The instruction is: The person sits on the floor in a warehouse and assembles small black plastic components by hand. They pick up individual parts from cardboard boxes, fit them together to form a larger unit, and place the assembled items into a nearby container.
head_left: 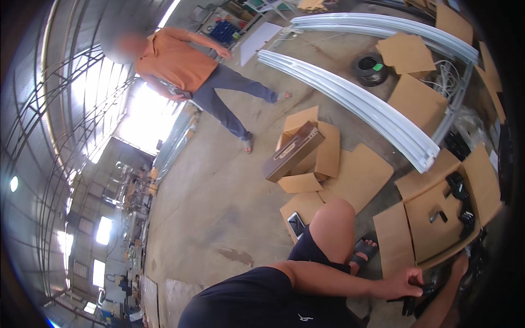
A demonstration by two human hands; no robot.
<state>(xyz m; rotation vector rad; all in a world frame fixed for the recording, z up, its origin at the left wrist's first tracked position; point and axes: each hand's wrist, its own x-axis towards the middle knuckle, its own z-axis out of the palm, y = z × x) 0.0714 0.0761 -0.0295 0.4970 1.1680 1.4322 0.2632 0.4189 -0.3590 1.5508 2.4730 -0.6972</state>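
Note:
My left hand (403,284) is closed, thumb against fingers, on a small black part (411,302) whose exact kind I cannot make out. My right hand (461,265) is at the near right edge of an open cardboard box (395,240), beside a heap of dark, shiny pieces (477,261); its fingers are mostly hidden. Inside the box, several black parts (458,188) lie along the right wall, and a small black and metal piece (437,216) rests on the cardboard bottom.
A phone (296,224) lies on flattened cardboard beside my knee. Ahead, a long brown carton (295,152) leans in an open box (328,153). Long white metal profiles (350,101) and a black coil (370,70) lie beyond. A person in an orange shirt (180,60) stands far left.

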